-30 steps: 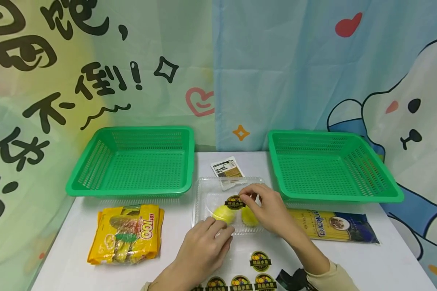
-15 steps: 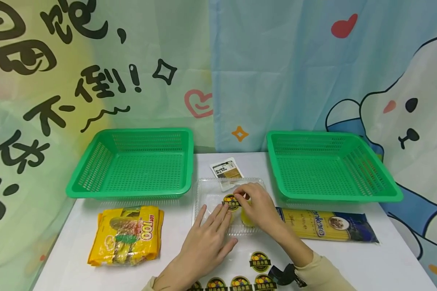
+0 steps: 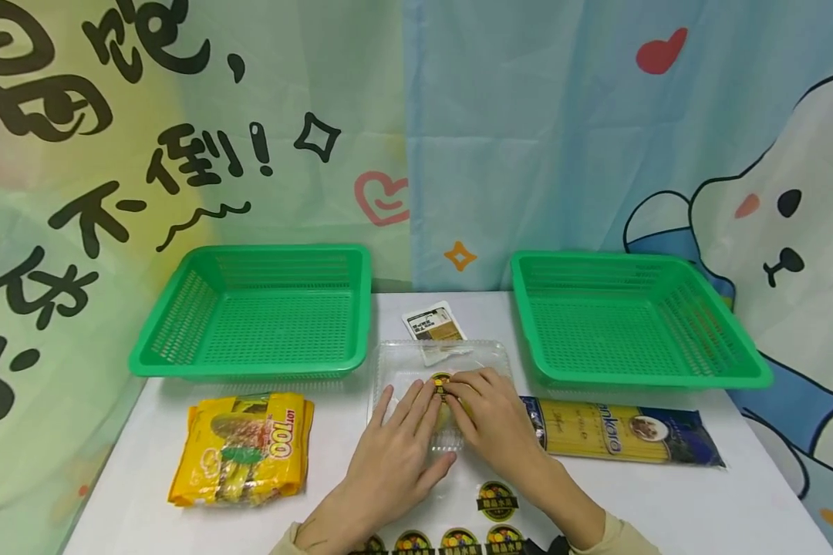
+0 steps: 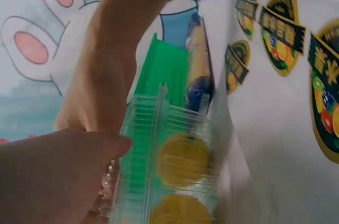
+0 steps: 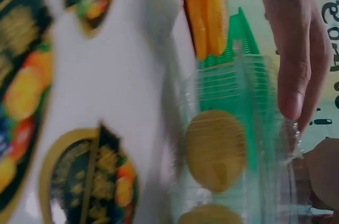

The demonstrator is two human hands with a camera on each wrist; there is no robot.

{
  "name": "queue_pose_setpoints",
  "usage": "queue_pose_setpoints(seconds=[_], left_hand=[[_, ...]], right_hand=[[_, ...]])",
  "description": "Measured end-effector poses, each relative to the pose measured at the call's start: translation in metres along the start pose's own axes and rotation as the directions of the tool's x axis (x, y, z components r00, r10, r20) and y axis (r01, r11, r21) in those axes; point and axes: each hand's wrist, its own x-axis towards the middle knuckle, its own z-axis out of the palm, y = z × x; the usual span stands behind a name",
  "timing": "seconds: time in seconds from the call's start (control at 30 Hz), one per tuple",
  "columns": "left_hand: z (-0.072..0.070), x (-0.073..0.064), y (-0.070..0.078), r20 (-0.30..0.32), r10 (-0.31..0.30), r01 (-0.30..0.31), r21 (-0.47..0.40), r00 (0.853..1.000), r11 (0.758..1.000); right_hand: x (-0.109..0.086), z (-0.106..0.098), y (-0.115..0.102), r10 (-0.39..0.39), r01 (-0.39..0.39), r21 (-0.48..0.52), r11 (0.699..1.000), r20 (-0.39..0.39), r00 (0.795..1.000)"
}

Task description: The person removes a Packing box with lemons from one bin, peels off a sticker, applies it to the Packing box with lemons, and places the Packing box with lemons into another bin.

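A clear plastic clamshell box point(image 3: 482, 353) stands with its lid down at the middle of the table. Through its wall, round yellow fruits point(image 5: 216, 150) show in both wrist views. A black-and-gold fruit sticker point(image 3: 440, 380) lies on the lid, partly covered by fingers. My left hand point(image 3: 399, 451) rests on the lid with its fingers extended, fingertips at the sticker's left side. From the right, my right hand point(image 3: 493, 420) presses its fingers over the sticker. Below the box, a sheet of similar stickers point(image 3: 497, 501) lies near the front edge.
Two green plastic baskets stand at the back, a left basket point(image 3: 278, 370) and a right basket point(image 3: 645, 379). A yellow snack bag point(image 3: 239, 451) lies on the left. On the right is a pack of spaghetti point(image 3: 618, 432). A printed packet point(image 3: 433, 320) lies behind the box.
The left hand has straightened its fingers and laid them on the lid. The right hand has gone from pinching the sticker's edge to pressing over it, now down on the lid.
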Motion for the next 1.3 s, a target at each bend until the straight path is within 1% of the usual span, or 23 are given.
queue_pose_setpoints(seconds=[0.07, 0.17, 0.23, 0.3, 0.37, 0.43, 0.5, 0.53, 0.6, 0.63, 0.67, 0.73, 0.77, 0.83, 0.87, 0.93, 0.97, 1.03, 1.17, 1.2, 1.23, 1.27, 1.3], left_hand=[[0.001, -0.001, 0.0, 0.025, -0.018, 0.017, 0.03, 1.0, 0.999], [0.003, -0.004, -0.001, 0.048, -0.06, 0.058, 0.054, 0.997, 0.997], [0.005, -0.006, -0.001, 0.039, -0.087, 0.085, 0.053, 0.995, 0.995], [0.006, -0.007, -0.002, 0.013, -0.104, 0.104, 0.047, 0.994, 0.994], [0.008, -0.01, -0.005, -0.011, -0.114, 0.114, 0.022, 0.993, 0.993], [0.009, -0.013, -0.008, -0.03, -0.138, 0.137, -0.033, 0.99, 0.99], [0.01, -0.018, -0.013, -0.047, -0.189, 0.182, -0.114, 0.981, 0.977], [0.01, -0.021, -0.015, -0.06, -0.224, 0.211, -0.17, 0.973, 0.963], [0.01, -0.026, -0.021, -0.067, -0.306, 0.273, -0.302, 0.95, 0.913], [0.009, -0.029, -0.024, -0.064, -0.343, 0.297, -0.373, 0.937, 0.879], [0.009, -0.032, -0.027, -0.055, -0.376, 0.315, -0.442, 0.925, 0.84], [0.007, -0.035, -0.031, -0.026, -0.424, 0.333, -0.574, 0.906, 0.748], [0.007, -0.036, -0.032, -0.003, -0.436, 0.338, -0.629, 0.9, 0.7], [0.007, -0.037, -0.033, 0.033, -0.442, 0.331, -0.712, 0.896, 0.619], [0.007, -0.037, -0.033, 0.052, -0.439, 0.329, -0.743, 0.897, 0.583], [0.009, -0.035, -0.033, 0.087, -0.43, 0.329, -0.781, 0.899, 0.53], [0.01, -0.034, -0.033, 0.107, -0.429, 0.338, -0.793, 0.897, 0.507], [0.012, -0.031, -0.032, 0.143, -0.43, 0.354, -0.811, 0.891, 0.465], [0.017, -0.025, -0.031, 0.196, -0.443, 0.392, -0.823, 0.875, 0.411], [0.018, -0.024, -0.031, 0.2, -0.444, 0.395, -0.825, 0.873, 0.405], [0.018, -0.022, -0.031, 0.202, -0.447, 0.399, -0.822, 0.872, 0.407], [0.019, -0.022, -0.031, 0.199, -0.452, 0.402, -0.818, 0.869, 0.412], [0.02, -0.021, -0.031, 0.186, -0.456, 0.396, -0.814, 0.871, 0.425]], right_hand=[[-0.004, 0.0, 0.0, -0.013, 0.013, -0.024, 1.0, -0.014, 1.0], [-0.009, -0.001, 0.002, -0.029, 0.024, -0.073, 0.997, -0.064, 0.998], [-0.012, -0.001, 0.004, -0.034, 0.024, -0.107, 0.994, -0.091, 0.995], [-0.016, -0.001, 0.007, -0.033, 0.018, -0.126, 0.992, -0.114, 0.993], [-0.018, -0.002, 0.008, -0.016, 0.002, -0.115, 0.993, -0.124, 0.992], [-0.021, -0.006, 0.01, 0.024, -0.034, -0.068, 0.997, -0.144, 0.989], [-0.025, -0.013, 0.018, 0.077, -0.079, -0.004, 0.997, -0.188, 0.979], [-0.027, -0.018, 0.023, 0.105, -0.102, 0.026, 0.994, -0.215, 0.971], [-0.031, -0.03, 0.04, 0.164, -0.152, 0.067, 0.986, -0.26, 0.952], [-0.033, -0.037, 0.05, 0.188, -0.177, 0.066, 0.982, -0.277, 0.942], [-0.035, -0.045, 0.06, 0.215, -0.209, 0.051, 0.977, -0.283, 0.935], [-0.042, -0.06, 0.082, 0.278, -0.288, 0.002, 0.958, -0.267, 0.923], [-0.046, -0.068, 0.092, 0.322, -0.339, -0.032, 0.94, -0.239, 0.916], [-0.057, -0.083, 0.11, 0.399, -0.42, -0.1, 0.902, -0.182, 0.899], [-0.063, -0.089, 0.118, 0.436, -0.454, -0.126, 0.882, -0.146, 0.888], [-0.073, -0.099, 0.131, 0.483, -0.492, -0.164, 0.855, -0.092, 0.871], [-0.076, -0.102, 0.136, 0.494, -0.498, -0.175, 0.849, -0.072, 0.867], [-0.081, -0.105, 0.144, 0.488, -0.489, -0.174, 0.855, -0.049, 0.871], [-0.083, -0.107, 0.15, 0.454, -0.451, -0.162, 0.878, -0.023, 0.891], [-0.082, -0.108, 0.15, 0.449, -0.445, -0.159, 0.881, -0.014, 0.893], [-0.082, -0.109, 0.151, 0.448, -0.443, -0.156, 0.883, -0.004, 0.894], [-0.082, -0.11, 0.151, 0.451, -0.444, -0.155, 0.883, 0.009, 0.893], [-0.081, -0.111, 0.151, 0.46, -0.451, -0.151, 0.88, 0.025, 0.888]])
